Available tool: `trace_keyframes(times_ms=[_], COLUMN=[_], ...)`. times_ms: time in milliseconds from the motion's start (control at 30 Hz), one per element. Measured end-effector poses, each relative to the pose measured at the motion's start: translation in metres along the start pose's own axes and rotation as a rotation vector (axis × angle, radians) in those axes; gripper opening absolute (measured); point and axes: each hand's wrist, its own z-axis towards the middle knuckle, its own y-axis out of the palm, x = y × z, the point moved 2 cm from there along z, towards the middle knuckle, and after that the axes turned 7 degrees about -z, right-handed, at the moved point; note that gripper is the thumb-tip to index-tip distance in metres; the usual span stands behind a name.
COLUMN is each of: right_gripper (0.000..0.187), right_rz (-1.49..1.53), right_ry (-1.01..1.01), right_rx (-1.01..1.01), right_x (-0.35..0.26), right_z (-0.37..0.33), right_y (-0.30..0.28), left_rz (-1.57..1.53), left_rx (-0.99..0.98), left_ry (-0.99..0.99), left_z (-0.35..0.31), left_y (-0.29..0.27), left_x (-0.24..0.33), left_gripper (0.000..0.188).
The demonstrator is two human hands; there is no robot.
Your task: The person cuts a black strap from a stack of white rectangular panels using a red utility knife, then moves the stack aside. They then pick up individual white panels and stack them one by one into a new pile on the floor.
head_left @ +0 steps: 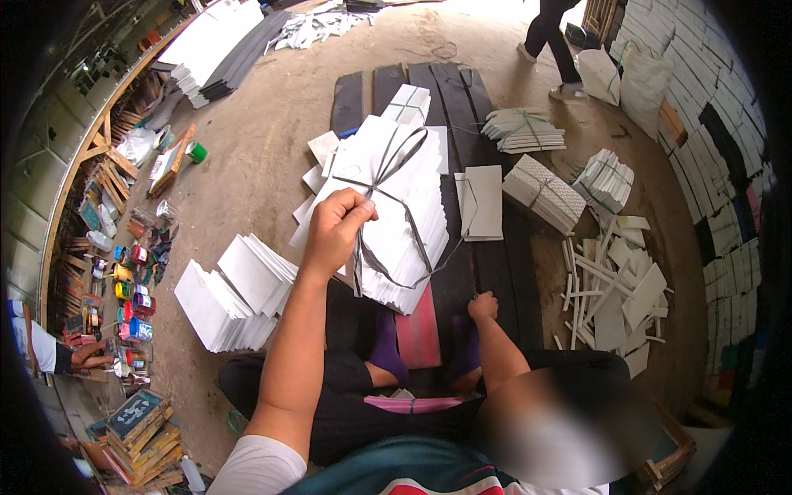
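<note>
A tall stack of white sheets [388, 247] leans in front of me on dark boards, its edges fanned unevenly. Thin dark strapping [378, 178] crosses its top, with a loop standing up and a long loose length hanging down the right side. My left hand [337, 229] is over the stack's left part, fingers closed in a pinch on the strapping near the crossing. Lower right, beside my right foot, my right hand [483, 307] is closed low over the boards. What its fingers hold, if anything, is too small to make out.
Loose white sheets [231, 301] lie at left, with paint pots [142, 305] beyond. Tied bundles [544, 194] and a heap of white offcuts [615, 289] are at right. My socked feet [388, 346] flank a red strip [419, 334]. Another person's legs [554, 41] stand far right.
</note>
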Motion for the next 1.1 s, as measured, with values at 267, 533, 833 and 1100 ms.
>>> trace_keyframes(times_ms=[267,533,833,1100], right_gripper=[0.048,0.045,0.037,0.026], right_rz=[0.051,-0.129,-0.009,0.465], right_ry=[-0.057,-0.312,-0.381,-0.572], right_rx=[0.142,0.05,0.176,0.479], right_x=[-0.007,0.019,0.003,-0.048], right_z=[-0.034,-0.015,-0.01,-0.033], right_y=[-0.006,-0.02,-0.04,-0.062], left_rz=[0.008,0.01,-0.094,-0.106], left_rx=[0.008,0.0,-0.003,0.006], left_ry=[0.05,0.034,-0.021,-0.015], left_z=[0.001,0.0,-0.001,-0.002], left_y=[-0.003,-0.002,-0.005,-0.002], left_x=[-0.001,0.003,0.004,0.001], left_gripper=[0.023,0.024,0.025,0.024])
